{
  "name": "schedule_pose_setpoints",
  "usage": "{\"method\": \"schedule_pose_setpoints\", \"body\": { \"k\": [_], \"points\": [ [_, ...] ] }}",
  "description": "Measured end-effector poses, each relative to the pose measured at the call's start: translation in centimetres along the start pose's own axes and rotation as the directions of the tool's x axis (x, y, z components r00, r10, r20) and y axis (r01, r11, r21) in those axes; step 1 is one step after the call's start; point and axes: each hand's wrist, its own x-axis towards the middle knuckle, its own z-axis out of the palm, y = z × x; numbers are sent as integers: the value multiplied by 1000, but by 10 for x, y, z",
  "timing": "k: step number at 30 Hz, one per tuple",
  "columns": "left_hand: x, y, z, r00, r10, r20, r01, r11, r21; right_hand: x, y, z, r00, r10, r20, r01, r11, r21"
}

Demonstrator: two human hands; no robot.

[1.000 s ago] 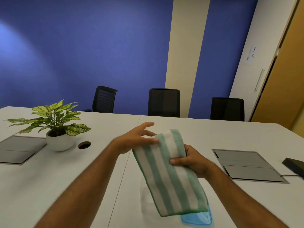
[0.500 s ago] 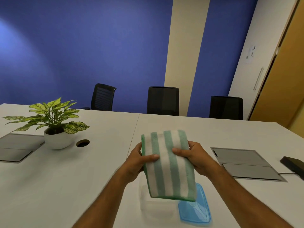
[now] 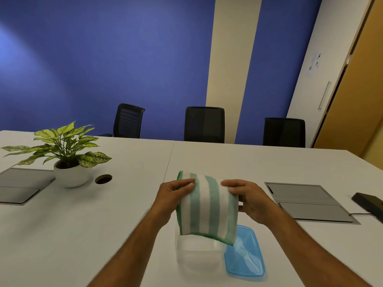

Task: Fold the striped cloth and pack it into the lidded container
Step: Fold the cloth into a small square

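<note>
The folded green-and-white striped cloth [image 3: 207, 208] hangs in the air in front of me, held at its top corners. My left hand [image 3: 173, 193] pinches the upper left corner and my right hand [image 3: 248, 199] pinches the upper right. Directly under the cloth's lower edge stands a clear plastic container [image 3: 196, 255] on the white table [image 3: 103, 224], open with no lid on it. Its blue lid [image 3: 245, 255] lies flat on the table just to the container's right.
A potted plant [image 3: 68, 162] stands at the left near a round cable hole [image 3: 103, 179]. Grey floor-box flaps [image 3: 310, 206] are set into the table at right and left. A black device [image 3: 369, 201] lies at the far right edge. Three black chairs line the far side.
My left hand came off the cloth's face and took its left corner. The cloth turned upright, got shorter with another fold, and sank toward the open container.
</note>
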Motion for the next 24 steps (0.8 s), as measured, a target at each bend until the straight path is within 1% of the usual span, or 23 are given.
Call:
{"method": "schedule_pose_setpoints", "body": {
  "k": [3, 4, 6, 8, 10, 12, 14, 16, 17, 18, 19, 20, 21, 23, 24],
  "points": [
    [1, 2, -5, 993, -60, 105, 63, 998, -26, 0, 4, -3, 997, -42, 66, 46, 997, -66],
    [1, 2, -6, 988, -64, 141, 66, 998, -9, 1, 5, -4, 996, -48, 76, 55, 994, -95],
    [3, 0, -8, 984, -54, 168, 40, 996, 85, 3, 8, -5, 996, -62, 65, 72, 985, -158],
    [7, -3, -6, 990, -42, 135, 14, 980, 199, 7, 12, -4, 996, -86, 9, 86, 970, -226],
    [10, -5, 0, 999, 2, 51, -20, 938, 347, 10, 16, -2, 989, -134, -62, 105, 934, -340],
    [11, -5, 6, 995, 94, -16, -69, 825, 561, 13, 19, 0, 972, -203, -117, 117, 852, -511],
    [12, -4, 9, 985, 170, 6, -119, 664, 738, 14, 20, 2, 956, -264, -128, 117, 744, -658],
    [12, -2, 9, 977, 206, 61, -164, 529, 833, 13, 20, 3, 943, -307, -129, 114, 662, -741],
    [13, -3, 8, 973, 216, 75, -174, 488, 855, 14, 20, 3, 938, -319, -137, 108, 642, -759],
    [13, -3, 7, 971, 229, 74, -177, 472, 863, 15, 19, 2, 934, -324, -148, 102, 642, -760],
    [16, -4, 5, 971, 231, 55, -164, 488, 857, 17, 20, 0, 930, -329, -163, 102, 657, -747],
    [18, -5, 3, 976, 215, 26, -142, 543, 827, 19, 21, -2, 929, -326, -178, 109, 698, -708],
    [19, -5, 2, 983, 182, -1, -117, 633, 765, 21, 22, -3, 932, -304, -197, 117, 767, -631],
    [18, -6, 1, 997, 81, -16, -58, 825, 562, 24, 25, -6, 960, -190, -205, 109, 929, -353],
    [18, -7, 1, 999, 48, -19, -34, 889, 457, 25, 27, -7, 974, -136, -183, 97, 973, -208]
  ]
}}
